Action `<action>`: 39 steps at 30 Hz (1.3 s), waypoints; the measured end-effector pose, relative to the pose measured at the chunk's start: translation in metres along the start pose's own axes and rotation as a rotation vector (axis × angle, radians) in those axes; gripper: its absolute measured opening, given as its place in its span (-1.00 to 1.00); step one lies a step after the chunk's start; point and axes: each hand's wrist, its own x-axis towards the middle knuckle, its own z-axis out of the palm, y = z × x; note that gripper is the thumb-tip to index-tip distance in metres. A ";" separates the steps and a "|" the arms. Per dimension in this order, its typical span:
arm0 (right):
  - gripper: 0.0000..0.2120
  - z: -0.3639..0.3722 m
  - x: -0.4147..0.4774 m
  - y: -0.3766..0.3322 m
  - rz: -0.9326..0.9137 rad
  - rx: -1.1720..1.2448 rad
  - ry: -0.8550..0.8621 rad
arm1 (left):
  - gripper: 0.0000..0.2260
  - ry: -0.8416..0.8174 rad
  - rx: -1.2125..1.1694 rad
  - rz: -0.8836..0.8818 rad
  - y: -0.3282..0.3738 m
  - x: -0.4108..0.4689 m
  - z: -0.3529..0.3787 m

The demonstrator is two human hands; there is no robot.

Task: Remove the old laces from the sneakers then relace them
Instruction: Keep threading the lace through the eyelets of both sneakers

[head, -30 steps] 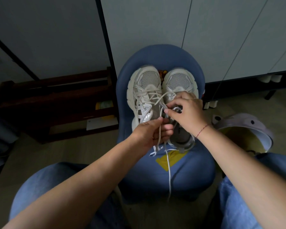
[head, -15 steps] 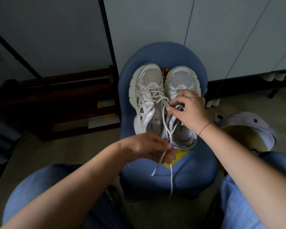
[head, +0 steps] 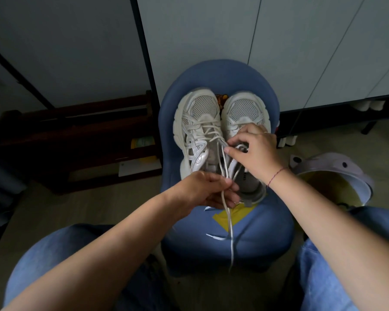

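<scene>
Two white mesh sneakers stand side by side, toes away from me, on a small blue chair point(head: 267, 232). The left sneaker point(head: 195, 129) still has its lace crossed through the eyelets. My left hand point(head: 208, 190) pinches white lace strands point(head: 230, 232) near the heels; the loose end hangs down over the seat's front. My right hand point(head: 254, 151) rests on the right sneaker point(head: 243, 111) and pinches a loop of lace at its tongue, hiding most of its eyelets.
A yellow patch point(head: 231, 215) marks the seat. A lilac clog-style shoe point(head: 330, 176) lies on the floor to the right. A dark wooden low rack point(head: 76, 140) stands at left. White cabinet doors point(head: 234, 37) rise behind the chair. My knees in blue jeans frame the bottom.
My left hand pulled the lace strands back toward me and downward, then rose slightly. The right hand stayed on the right sneaker's tongue, holding the lace loop.
</scene>
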 end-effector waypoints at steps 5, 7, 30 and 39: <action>-0.79 0.000 0.002 -0.002 0.043 0.001 -0.003 | -0.83 0.048 0.105 0.081 0.000 -0.003 0.003; -0.83 -0.001 -0.002 -0.006 0.062 -0.020 0.011 | -0.82 0.120 0.136 0.150 -0.002 -0.001 0.010; -0.87 -0.058 -0.020 -0.014 0.570 0.573 -0.624 | -0.80 0.363 -0.221 -0.079 0.004 0.026 0.015; -0.91 -0.056 -0.024 -0.004 0.599 0.489 -0.642 | -0.77 0.284 -0.332 0.096 0.015 0.016 0.009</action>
